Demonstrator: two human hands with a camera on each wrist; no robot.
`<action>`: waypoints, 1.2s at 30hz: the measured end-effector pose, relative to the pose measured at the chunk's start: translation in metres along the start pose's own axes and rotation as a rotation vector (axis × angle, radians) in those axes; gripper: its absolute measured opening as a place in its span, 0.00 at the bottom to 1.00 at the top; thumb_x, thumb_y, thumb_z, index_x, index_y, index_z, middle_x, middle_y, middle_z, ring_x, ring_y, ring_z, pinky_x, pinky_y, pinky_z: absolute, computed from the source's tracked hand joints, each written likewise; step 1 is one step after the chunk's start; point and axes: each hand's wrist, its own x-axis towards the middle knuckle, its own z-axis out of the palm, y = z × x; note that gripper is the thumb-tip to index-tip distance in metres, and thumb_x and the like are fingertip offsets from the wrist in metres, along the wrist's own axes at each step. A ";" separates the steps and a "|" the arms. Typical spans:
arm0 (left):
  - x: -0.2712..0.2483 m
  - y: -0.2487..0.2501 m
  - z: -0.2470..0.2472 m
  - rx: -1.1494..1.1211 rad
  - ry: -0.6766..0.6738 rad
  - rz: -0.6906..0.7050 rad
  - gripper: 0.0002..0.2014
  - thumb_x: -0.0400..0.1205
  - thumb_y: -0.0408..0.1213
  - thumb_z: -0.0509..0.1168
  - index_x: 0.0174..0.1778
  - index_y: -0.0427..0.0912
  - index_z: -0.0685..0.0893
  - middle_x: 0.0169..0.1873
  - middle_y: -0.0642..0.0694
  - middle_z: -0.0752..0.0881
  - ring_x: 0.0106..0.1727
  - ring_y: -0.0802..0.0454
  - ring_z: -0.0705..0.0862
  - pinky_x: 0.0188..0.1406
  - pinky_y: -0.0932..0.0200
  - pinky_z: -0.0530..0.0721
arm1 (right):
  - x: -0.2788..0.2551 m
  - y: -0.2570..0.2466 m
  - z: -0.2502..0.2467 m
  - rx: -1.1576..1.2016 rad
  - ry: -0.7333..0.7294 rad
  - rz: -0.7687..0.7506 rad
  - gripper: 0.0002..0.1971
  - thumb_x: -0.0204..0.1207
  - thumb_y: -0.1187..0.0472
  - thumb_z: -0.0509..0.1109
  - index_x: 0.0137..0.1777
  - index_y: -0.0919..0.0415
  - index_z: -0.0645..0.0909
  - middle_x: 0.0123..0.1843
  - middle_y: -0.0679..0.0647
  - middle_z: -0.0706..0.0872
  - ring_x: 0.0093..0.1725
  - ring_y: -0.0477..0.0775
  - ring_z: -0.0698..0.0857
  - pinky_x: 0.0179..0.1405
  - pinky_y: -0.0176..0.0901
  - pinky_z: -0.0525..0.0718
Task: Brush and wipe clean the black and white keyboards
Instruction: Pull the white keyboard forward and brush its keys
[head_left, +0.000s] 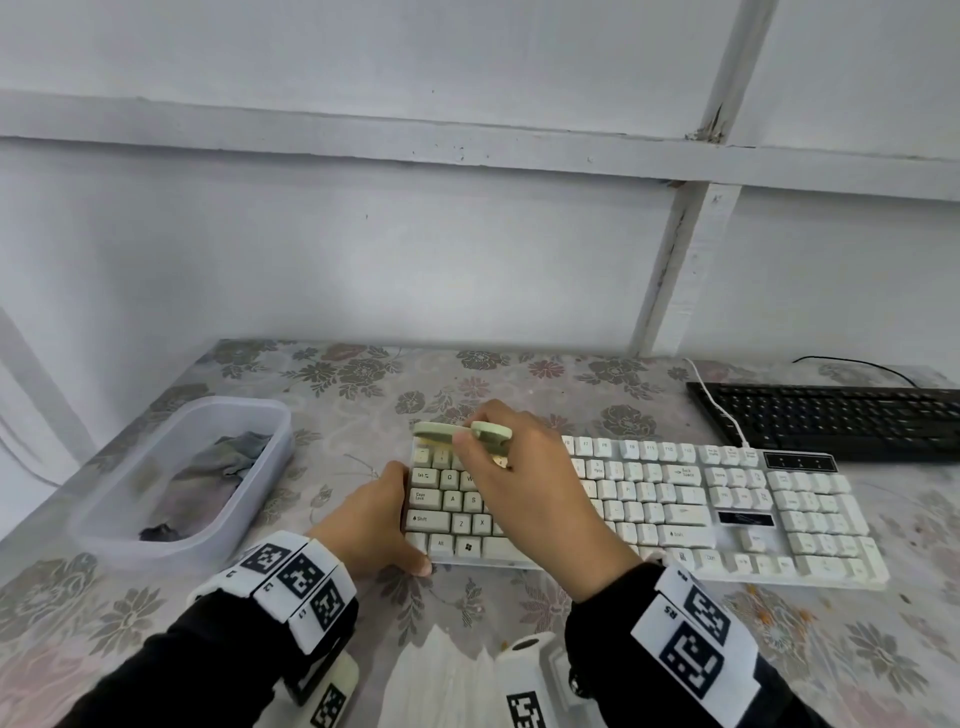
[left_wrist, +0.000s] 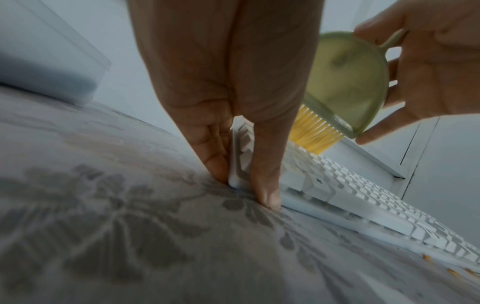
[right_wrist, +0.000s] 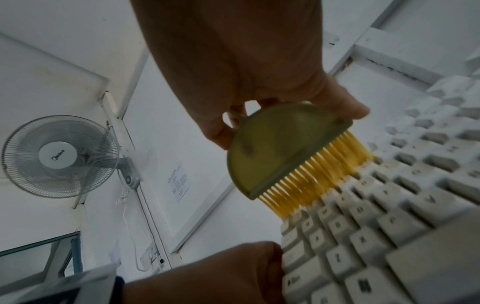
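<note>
The white keyboard (head_left: 675, 514) lies across the middle of the flowered tablecloth. My left hand (head_left: 392, 514) grips its front left corner, fingers along the left end and thumb (left_wrist: 270, 197) on the front edge. My right hand (head_left: 488, 441) holds a pale green brush (head_left: 447, 431) over the top left keys. The brush's yellow bristles (right_wrist: 311, 181) touch the keys there. In the left wrist view the brush (left_wrist: 345, 82) stands above the white keyboard (left_wrist: 363, 197). The black keyboard (head_left: 831, 421) lies at the back right, apart from both hands.
A clear plastic tub (head_left: 104, 509) with a grey cloth (head_left: 218, 467) in it stands to the left of the keyboard. White folded paper (head_left: 441, 670) lies at the table's front edge. Orange crumbs (head_left: 779, 616) dot the cloth at the right. The wall rises close behind the table.
</note>
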 end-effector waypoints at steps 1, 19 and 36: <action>0.000 0.000 0.000 0.001 -0.001 0.002 0.37 0.63 0.39 0.80 0.62 0.46 0.66 0.47 0.56 0.78 0.50 0.56 0.78 0.41 0.66 0.71 | -0.001 0.001 0.001 0.031 0.032 -0.005 0.08 0.77 0.48 0.62 0.40 0.49 0.73 0.43 0.55 0.82 0.52 0.61 0.78 0.54 0.59 0.78; 0.001 -0.003 0.001 -0.052 -0.016 0.024 0.38 0.63 0.36 0.81 0.63 0.47 0.65 0.50 0.56 0.79 0.53 0.55 0.79 0.50 0.65 0.76 | -0.017 0.026 -0.013 0.110 0.320 0.068 0.07 0.72 0.65 0.71 0.37 0.52 0.82 0.37 0.41 0.79 0.49 0.54 0.78 0.52 0.55 0.77; 0.003 -0.005 0.002 -0.056 -0.012 0.031 0.39 0.62 0.36 0.81 0.62 0.48 0.65 0.48 0.59 0.79 0.51 0.58 0.79 0.39 0.70 0.76 | -0.010 0.034 -0.023 -0.013 0.352 0.106 0.13 0.75 0.53 0.71 0.32 0.43 0.71 0.38 0.43 0.77 0.51 0.53 0.74 0.56 0.55 0.75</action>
